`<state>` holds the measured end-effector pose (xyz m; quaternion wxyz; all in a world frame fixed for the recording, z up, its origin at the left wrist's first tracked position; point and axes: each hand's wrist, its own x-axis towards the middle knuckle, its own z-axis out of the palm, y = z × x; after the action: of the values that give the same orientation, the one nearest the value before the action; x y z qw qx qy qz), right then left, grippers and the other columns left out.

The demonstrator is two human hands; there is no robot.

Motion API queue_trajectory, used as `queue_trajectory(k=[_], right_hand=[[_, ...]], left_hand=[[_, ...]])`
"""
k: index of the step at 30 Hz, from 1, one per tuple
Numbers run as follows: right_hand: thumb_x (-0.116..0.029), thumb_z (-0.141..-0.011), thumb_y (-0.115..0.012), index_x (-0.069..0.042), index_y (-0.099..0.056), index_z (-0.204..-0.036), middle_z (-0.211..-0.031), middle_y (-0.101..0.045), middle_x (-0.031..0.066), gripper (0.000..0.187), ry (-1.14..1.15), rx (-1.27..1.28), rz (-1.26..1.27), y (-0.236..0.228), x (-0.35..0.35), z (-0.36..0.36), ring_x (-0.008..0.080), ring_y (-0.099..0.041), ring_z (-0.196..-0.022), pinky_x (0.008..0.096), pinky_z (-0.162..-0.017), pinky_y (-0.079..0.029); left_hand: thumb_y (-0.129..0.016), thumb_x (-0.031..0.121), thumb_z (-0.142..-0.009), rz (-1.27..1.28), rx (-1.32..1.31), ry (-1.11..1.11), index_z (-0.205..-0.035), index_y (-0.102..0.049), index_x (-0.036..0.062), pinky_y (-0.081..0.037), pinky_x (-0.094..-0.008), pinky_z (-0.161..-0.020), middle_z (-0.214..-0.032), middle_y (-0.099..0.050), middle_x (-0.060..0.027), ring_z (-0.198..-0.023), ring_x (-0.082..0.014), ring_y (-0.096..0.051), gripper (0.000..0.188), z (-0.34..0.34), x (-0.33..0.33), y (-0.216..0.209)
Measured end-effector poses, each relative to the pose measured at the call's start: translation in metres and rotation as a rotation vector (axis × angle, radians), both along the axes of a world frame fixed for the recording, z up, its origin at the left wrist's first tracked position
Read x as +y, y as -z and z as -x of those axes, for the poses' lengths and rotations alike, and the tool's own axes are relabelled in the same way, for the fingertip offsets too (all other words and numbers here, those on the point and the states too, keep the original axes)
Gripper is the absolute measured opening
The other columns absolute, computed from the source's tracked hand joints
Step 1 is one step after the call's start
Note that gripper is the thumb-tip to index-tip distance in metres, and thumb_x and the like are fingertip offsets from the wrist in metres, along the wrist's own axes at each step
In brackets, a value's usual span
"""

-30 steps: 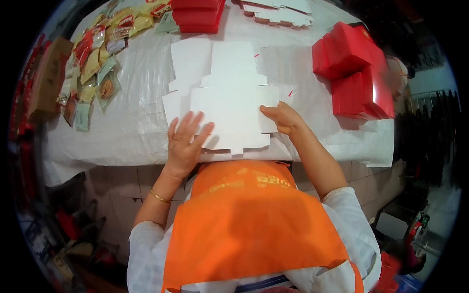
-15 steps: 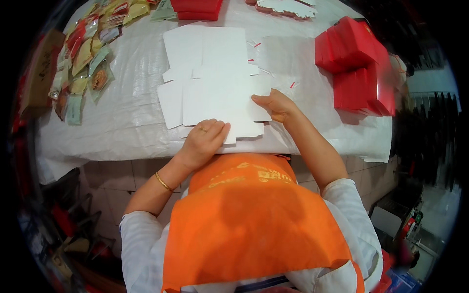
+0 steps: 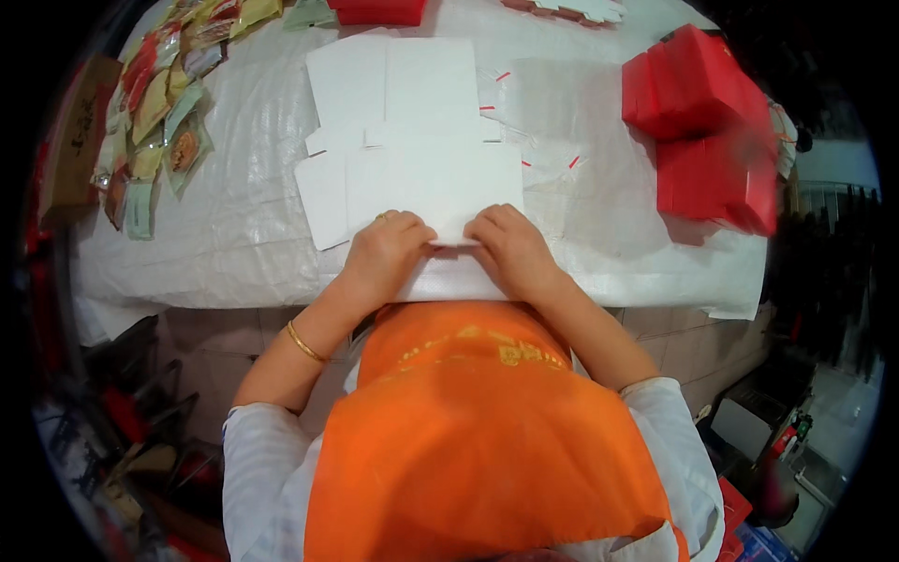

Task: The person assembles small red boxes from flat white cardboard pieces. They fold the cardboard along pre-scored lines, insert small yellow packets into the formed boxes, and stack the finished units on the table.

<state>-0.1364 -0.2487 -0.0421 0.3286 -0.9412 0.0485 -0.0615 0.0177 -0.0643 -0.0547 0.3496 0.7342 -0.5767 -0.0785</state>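
Flat white cardboard box blank (image 3: 421,183) lies before me on the covered table, printless side up. At its near edge, my left hand (image 3: 386,255) pinches the folded flap with curled fingers. My right hand (image 3: 513,251) grips the same edge a little to the right, fingers bent over it. Between the two hands the near flap is creased upward; its underside is mostly hidden by my fingers. Another white blank (image 3: 431,80) lies beyond it, partly covered by the nearer one.
Red boxes (image 3: 688,84) are stacked at the right, and another red box (image 3: 379,11) stands at the far edge. Small wrapped packets (image 3: 150,122) spread over the left, beside a brown carton (image 3: 80,140). Red-tipped clear strips (image 3: 573,163) lie right of the blanks. White cut card (image 3: 571,9) sits far back.
My right hand has moved from the blank's right side to its near edge. My left hand has stayed near that edge, and the near flap is now bent upward between both hands.
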Motion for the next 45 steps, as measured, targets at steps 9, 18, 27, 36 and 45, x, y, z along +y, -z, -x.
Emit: queue_trajectory(k=[9,18,27,36,45], right_hand=[[-0.019,-0.091,-0.065,-0.001,-0.062,-0.09,-0.088,-0.064,0.0163,0.018,0.096,0.347,-0.067,-0.025,-0.008,-0.034,0.0358,-0.061,-0.089,0.0445,-0.078,-0.049],[-0.022,-0.089,-0.068,-0.001,-0.063,-0.088,-0.088,-0.064,0.0158,0.021,0.015,0.428,0.039,-0.025,-0.018,-0.046,0.0356,-0.061,-0.089,0.0467,-0.079,-0.049],[-0.017,-0.084,-0.072,-0.007,-0.065,-0.091,-0.085,-0.064,0.0092,0.013,0.04,-0.079,-0.011,-0.017,0.008,-0.031,0.0301,-0.06,-0.086,0.0408,-0.078,-0.045],[-0.013,-0.08,-0.067,-0.01,-0.062,-0.093,-0.083,-0.058,0.009,0.014,-0.137,-0.482,0.009,0.027,0.03,-0.004,0.0292,-0.057,-0.079,0.0418,-0.068,-0.045],[-0.018,-0.085,-0.066,-0.006,-0.055,-0.086,-0.086,-0.052,0.0119,0.016,-0.098,-0.332,0.053,0.032,0.04,0.005,0.0314,-0.054,-0.082,0.0414,-0.07,-0.046]], left_hand=[[-0.084,0.012,-0.071,-0.279,0.126,-0.129,-0.089,-0.062,0.0029,-0.051,-0.04,-0.07,-0.085,-0.066,-0.012,-0.078,-0.0313,-0.063,0.03,-0.014,-0.015,-0.023],[-0.088,0.024,-0.067,-0.632,0.2,-0.085,-0.088,-0.061,0.0025,-0.05,-0.0405,-0.07,-0.086,-0.065,-0.0139,-0.082,-0.0317,-0.064,0.04,-0.033,-0.035,-0.036],[-0.073,0.013,-0.08,-0.142,-0.144,-0.081,-0.083,-0.062,0.0066,-0.049,-0.0395,-0.069,-0.085,-0.057,-0.009,-0.08,-0.0304,-0.058,0.013,-0.008,-0.006,-0.005],[-0.071,0.007,-0.076,0.122,-0.307,-0.062,-0.1,-0.07,0.008,-0.045,-0.0426,-0.062,-0.078,-0.055,-0.0082,-0.073,-0.0294,-0.057,0.024,0.018,0.017,0.016],[-0.074,0.007,-0.077,0.169,-0.069,0.029,-0.081,-0.062,0.0081,-0.046,-0.0432,-0.066,-0.081,-0.06,-0.0101,-0.076,-0.0323,-0.057,0.012,0.031,0.009,0.006]])
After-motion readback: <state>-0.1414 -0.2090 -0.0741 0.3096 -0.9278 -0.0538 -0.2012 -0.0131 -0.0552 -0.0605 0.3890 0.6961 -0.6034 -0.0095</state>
